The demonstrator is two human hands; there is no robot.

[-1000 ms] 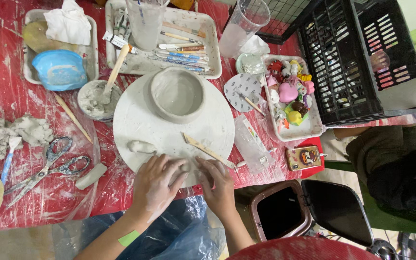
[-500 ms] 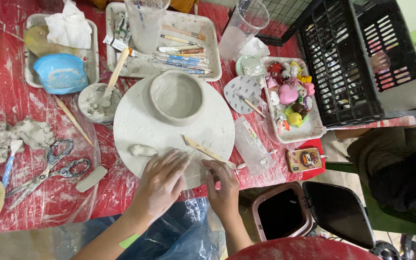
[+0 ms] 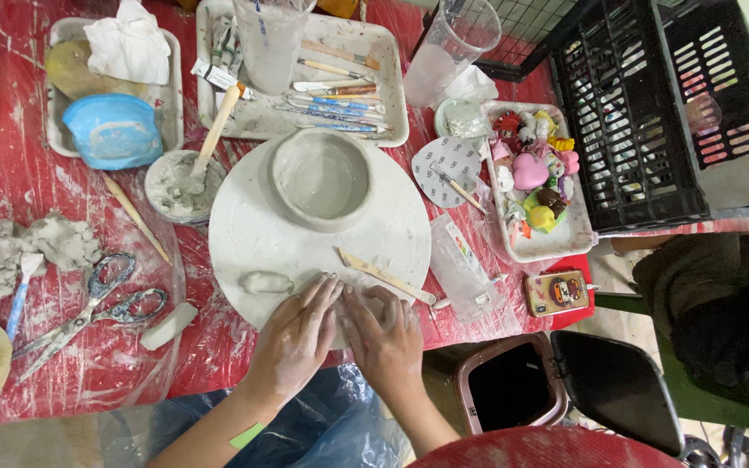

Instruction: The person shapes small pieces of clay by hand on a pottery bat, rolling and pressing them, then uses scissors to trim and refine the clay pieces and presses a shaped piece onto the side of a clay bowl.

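My left hand point(image 3: 296, 338) and my right hand point(image 3: 383, 334) lie flat side by side on the near edge of a round white turntable point(image 3: 244, 234), fingers pressed down on something hidden beneath them. A grey clay bowl point(image 3: 321, 178) stands at the far side of the turntable. A small lump of clay point(image 3: 265, 282) lies just left of my left hand. A wooden modelling tool point(image 3: 385, 276) rests on the turntable right beside my right fingertips.
Scissors point(image 3: 88, 308), clay scraps point(image 3: 23, 247) and a white block point(image 3: 169, 325) lie at left on the red plastic cover. Trays hold tools point(image 3: 340, 91), a blue bowl point(image 3: 114, 130) and coloured figurines point(image 3: 535, 182). A black crate point(image 3: 643, 113) sits at right; a bin point(image 3: 513, 399) below.
Both hands have slid slightly over the turntable's near edge and now lie closer together, fingertips nearly touching. Everything else on the table stays put.
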